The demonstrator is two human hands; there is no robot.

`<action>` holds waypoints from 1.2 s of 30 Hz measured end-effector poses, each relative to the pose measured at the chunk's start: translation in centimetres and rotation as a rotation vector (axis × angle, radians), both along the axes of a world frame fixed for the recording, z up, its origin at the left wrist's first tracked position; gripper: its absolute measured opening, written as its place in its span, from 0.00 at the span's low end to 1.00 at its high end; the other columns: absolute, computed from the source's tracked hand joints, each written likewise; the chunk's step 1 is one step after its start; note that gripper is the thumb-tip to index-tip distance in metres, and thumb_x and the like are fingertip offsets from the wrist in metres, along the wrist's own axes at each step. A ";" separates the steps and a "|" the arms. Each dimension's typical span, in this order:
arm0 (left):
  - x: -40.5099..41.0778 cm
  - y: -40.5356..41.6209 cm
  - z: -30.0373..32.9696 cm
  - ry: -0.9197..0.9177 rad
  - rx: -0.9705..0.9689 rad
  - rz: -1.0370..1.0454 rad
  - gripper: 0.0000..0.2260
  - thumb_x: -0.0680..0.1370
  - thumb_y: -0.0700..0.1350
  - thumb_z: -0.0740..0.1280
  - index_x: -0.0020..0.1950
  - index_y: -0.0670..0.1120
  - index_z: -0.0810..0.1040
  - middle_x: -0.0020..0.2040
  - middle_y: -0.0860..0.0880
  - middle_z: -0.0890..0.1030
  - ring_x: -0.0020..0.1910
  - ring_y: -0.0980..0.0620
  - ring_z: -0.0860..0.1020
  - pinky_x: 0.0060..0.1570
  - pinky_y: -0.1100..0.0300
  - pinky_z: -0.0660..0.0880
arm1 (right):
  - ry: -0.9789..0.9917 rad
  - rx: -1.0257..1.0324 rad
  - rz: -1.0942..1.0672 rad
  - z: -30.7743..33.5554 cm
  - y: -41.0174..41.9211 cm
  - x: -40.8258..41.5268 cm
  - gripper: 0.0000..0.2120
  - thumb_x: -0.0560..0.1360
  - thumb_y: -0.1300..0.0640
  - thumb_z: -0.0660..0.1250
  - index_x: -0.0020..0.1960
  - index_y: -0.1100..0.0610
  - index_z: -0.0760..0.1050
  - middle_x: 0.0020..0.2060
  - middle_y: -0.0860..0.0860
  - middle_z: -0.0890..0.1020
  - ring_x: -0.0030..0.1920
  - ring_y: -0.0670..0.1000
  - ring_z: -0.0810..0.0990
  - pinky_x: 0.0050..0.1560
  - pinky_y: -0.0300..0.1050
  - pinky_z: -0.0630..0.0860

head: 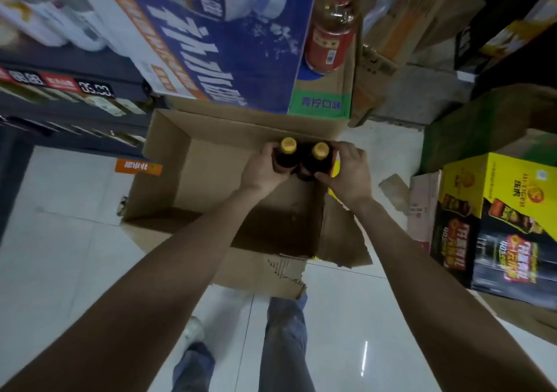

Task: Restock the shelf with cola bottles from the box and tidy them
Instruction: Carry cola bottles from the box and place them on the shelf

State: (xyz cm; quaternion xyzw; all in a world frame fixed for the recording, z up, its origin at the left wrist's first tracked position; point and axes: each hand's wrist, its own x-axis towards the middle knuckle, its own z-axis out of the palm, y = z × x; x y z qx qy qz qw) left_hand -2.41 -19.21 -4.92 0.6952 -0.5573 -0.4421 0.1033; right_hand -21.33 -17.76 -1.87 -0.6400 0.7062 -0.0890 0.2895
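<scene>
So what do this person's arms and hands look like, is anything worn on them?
Both arms are bare along all that shows: no sleeves, gloves, watch or rings visible on the left hand or the right hand. Lower down, the person wears blue jeans and a pale shoe.

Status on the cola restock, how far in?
Done: open box shows bare cardboard apart from two bottles. In hand: left hand grips one yellow-capped bottle, right hand the other bottle. Left: shelve both on the shelf and tidy.
</scene>
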 end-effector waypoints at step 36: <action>28.1 38.7 22.1 0.604 -0.565 1.231 0.34 0.57 0.54 0.73 0.61 0.44 0.73 0.50 0.51 0.80 0.44 0.61 0.79 0.45 0.67 0.74 | -1.135 0.208 0.097 22.8 21.3 30.7 0.21 0.65 0.48 0.71 0.54 0.54 0.75 0.47 0.49 0.80 0.49 0.48 0.78 0.49 0.42 0.74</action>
